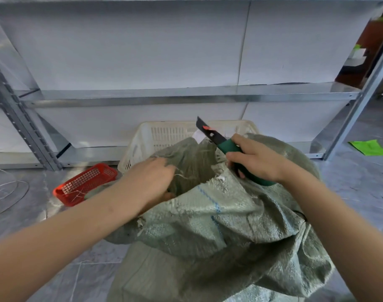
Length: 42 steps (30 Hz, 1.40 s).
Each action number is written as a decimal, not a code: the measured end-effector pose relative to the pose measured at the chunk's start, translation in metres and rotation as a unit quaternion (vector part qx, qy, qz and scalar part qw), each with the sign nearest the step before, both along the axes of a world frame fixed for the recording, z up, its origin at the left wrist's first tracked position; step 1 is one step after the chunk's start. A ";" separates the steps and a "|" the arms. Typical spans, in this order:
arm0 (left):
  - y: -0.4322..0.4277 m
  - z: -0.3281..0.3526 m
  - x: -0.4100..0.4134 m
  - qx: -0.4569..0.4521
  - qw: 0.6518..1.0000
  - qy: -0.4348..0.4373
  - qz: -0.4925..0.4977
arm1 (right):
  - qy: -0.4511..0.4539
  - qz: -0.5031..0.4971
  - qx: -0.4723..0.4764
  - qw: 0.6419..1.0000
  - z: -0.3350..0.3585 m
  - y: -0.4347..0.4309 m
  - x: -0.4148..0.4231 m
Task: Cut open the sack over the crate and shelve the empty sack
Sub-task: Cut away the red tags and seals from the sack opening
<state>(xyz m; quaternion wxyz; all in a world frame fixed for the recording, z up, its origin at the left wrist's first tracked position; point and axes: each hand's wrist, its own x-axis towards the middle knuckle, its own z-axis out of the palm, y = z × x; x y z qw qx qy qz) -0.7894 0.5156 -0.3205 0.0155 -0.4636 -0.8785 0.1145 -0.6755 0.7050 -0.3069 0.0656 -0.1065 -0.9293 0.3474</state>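
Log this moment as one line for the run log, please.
left hand: gripping sack mouth | right hand: holding knife, blade up | sack over crate | shelf bare

Grey-green woven sack lies over cream crate, mouth frayed open. Left hand grips the torn edge. Right hand holds green-handled knife, blade raised. Red basket beside crate.

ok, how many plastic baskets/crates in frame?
2. White crate against the shelving, partly under the sack; small red basket on the floor to its left. Sack could hide others.
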 end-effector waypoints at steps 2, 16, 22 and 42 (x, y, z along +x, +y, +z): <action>-0.016 -0.009 -0.010 0.003 1.000 0.017 0.018 | 0.017 -0.023 -0.018 0.999 -0.004 0.003 0.010; -0.051 0.016 -0.005 -0.003 0.979 -0.204 -0.009 | 0.023 0.020 0.101 0.994 -0.020 -0.010 0.089; -0.032 0.068 0.031 0.431 0.869 -0.227 -0.093 | 0.081 0.025 0.088 0.992 -0.010 -0.011 0.079; 0.016 0.015 0.016 0.461 0.869 -0.174 -0.044 | 0.055 0.140 -0.324 0.934 -0.021 -0.010 0.082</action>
